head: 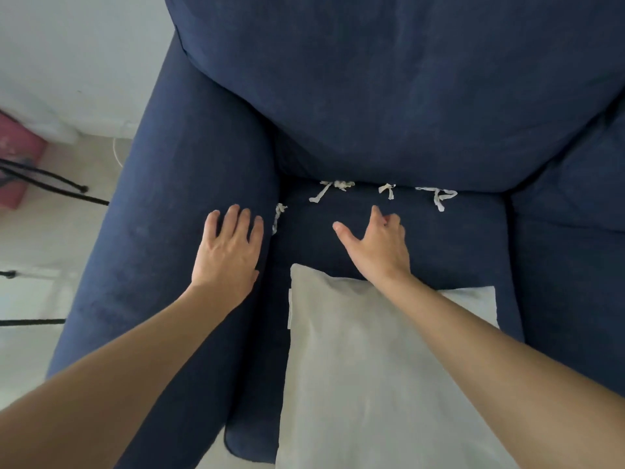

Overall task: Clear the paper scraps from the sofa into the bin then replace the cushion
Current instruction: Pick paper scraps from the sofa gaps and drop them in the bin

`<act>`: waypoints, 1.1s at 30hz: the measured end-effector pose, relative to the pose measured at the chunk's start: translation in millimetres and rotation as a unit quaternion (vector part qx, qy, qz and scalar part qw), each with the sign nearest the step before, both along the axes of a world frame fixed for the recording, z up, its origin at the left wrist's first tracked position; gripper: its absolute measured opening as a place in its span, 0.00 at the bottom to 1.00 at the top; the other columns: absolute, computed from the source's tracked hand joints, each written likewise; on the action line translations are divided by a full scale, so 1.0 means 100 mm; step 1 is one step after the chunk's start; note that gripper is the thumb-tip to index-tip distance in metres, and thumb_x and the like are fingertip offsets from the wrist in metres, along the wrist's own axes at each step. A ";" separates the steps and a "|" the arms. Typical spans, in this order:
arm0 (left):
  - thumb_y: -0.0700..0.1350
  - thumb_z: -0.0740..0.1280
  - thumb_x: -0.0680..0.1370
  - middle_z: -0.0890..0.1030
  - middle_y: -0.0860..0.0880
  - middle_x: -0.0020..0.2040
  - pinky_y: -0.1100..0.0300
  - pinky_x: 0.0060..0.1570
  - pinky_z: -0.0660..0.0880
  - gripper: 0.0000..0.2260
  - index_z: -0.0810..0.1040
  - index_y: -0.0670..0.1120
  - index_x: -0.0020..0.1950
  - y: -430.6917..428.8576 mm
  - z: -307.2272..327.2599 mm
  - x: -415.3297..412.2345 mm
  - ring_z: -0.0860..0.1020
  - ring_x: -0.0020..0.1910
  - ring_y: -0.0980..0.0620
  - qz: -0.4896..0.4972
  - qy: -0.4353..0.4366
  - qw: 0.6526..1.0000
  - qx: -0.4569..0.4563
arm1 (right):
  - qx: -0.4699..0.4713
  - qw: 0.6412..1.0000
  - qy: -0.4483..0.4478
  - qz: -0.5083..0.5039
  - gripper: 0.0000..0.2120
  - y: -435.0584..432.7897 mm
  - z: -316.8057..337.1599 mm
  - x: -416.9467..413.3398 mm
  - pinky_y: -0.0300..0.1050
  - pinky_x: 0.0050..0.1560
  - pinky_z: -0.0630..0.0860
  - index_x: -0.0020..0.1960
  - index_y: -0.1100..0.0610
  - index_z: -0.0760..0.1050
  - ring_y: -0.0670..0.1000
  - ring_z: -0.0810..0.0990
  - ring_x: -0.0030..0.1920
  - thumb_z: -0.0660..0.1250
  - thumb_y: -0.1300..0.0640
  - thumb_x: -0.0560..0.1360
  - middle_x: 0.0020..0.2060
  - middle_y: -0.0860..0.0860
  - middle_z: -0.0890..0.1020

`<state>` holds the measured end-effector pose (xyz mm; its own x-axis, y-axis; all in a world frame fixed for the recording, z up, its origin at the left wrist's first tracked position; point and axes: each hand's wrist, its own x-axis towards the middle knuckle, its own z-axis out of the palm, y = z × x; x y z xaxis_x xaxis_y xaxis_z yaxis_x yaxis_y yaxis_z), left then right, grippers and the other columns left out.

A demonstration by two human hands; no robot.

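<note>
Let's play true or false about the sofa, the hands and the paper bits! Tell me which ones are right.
1. The sofa is dark blue. True.
2. The left hand is holding a paper scrap. False: it lies flat and empty on the armrest.
3. Paper scraps lie along the back of the seat. True.
4. The grey cushion leans against the backrest. False: it lies at the seat's front edge.
5. The right hand is open above the seat. True.
</note>
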<state>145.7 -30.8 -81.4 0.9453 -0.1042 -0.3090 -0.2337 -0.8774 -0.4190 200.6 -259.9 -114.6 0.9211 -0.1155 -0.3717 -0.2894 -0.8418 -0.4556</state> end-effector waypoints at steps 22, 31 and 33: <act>0.56 0.62 0.80 0.66 0.43 0.70 0.44 0.71 0.54 0.28 0.65 0.45 0.77 -0.24 -1.25 1.39 0.61 0.68 0.41 -0.104 0.154 0.965 0.185 | 0.031 0.986 -0.058 -0.150 0.20 0.65 -1.33 1.32 0.54 0.55 0.77 0.50 0.59 0.82 0.57 0.80 0.56 0.73 0.41 0.75 0.54 0.55 0.83; 0.49 0.64 0.80 0.79 0.47 0.59 0.44 0.69 0.57 0.12 0.78 0.50 0.63 -0.31 -1.34 1.45 0.70 0.63 0.44 -0.061 0.173 0.978 0.100 | 0.039 0.989 -0.102 -0.102 0.16 0.37 -1.40 1.40 0.48 0.36 0.76 0.35 0.59 0.81 0.59 0.83 0.35 0.75 0.49 0.76 0.32 0.55 0.84; 0.49 0.65 0.80 0.78 0.47 0.60 0.45 0.69 0.58 0.12 0.78 0.50 0.63 -0.32 -1.34 1.42 0.71 0.63 0.44 -0.062 0.181 0.976 0.100 | 0.064 0.988 -0.105 -0.089 0.15 0.33 -1.40 1.39 0.48 0.36 0.77 0.35 0.59 0.82 0.58 0.83 0.34 0.75 0.51 0.76 0.30 0.55 0.83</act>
<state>288.2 -63.1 -215.0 0.7542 -0.1137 -0.6468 -0.4969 -0.7428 -0.4488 339.7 -226.8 -254.6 0.9489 -0.2465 -0.1971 -0.3154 -0.7172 -0.6214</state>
